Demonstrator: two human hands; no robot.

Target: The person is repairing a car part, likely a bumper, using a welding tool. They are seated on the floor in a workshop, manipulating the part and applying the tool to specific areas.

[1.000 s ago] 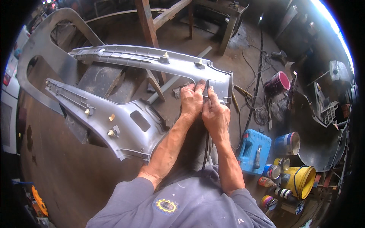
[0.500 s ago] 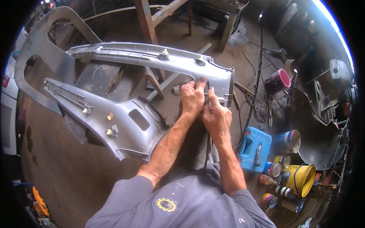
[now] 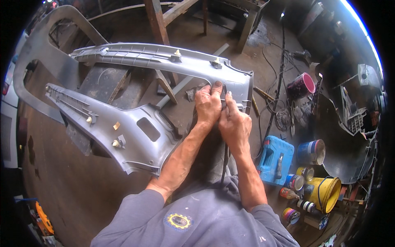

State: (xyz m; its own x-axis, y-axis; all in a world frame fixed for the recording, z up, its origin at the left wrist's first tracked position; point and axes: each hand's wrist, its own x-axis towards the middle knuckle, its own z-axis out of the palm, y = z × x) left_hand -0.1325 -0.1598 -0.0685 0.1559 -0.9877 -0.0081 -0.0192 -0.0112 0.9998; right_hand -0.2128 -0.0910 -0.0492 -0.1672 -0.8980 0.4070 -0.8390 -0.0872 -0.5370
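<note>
My left hand (image 3: 210, 106) grips the lower edge of a long silver trim panel (image 3: 189, 69) near its broad right end, thumb on the surface. Beside it, my right hand (image 3: 234, 123) is curled, index finger pointing up against the panel by a narrow dark piece between the hands; what it holds is hidden. A black strip (image 3: 225, 164) hangs below it. A second silver panel (image 3: 127, 119) with white clips and a rectangular opening lies to the left. Both panels rest over a large grey cut-out part (image 3: 24, 90) and a dark board (image 3: 101, 82).
Wooden frame legs (image 3: 160, 29) stand behind. On the floor at right are cables (image 3: 282, 117), a pink bucket (image 3: 298, 86), a blue case (image 3: 273, 160), a yellow bucket (image 3: 321, 193) and several cans. A black curved part (image 3: 345, 160) lies far right. A white vehicle (image 3: 9, 131) is at left.
The panels and both hands sit slightly higher in the picture, with the panels also a little further left. The hands keep much the same grip.
</note>
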